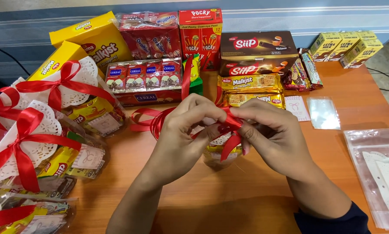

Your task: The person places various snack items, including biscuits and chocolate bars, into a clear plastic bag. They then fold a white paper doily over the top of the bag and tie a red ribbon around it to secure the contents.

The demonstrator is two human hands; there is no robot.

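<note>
Just then both hands met over a small clear snack bag [215, 154] at the middle of the wooden table [229, 199]. It had a white doily top, and the left hand [183, 125] and right hand [268, 130] each pinched a stretch of the red ribbon [230, 123] at its neck. Finished bags with red bows [34, 143] crowded the left edge, snack boxes [255, 52] lined the back, empty plastic sleeves [379, 169] lay right. Bare tabletop showed nearest the person.
</note>
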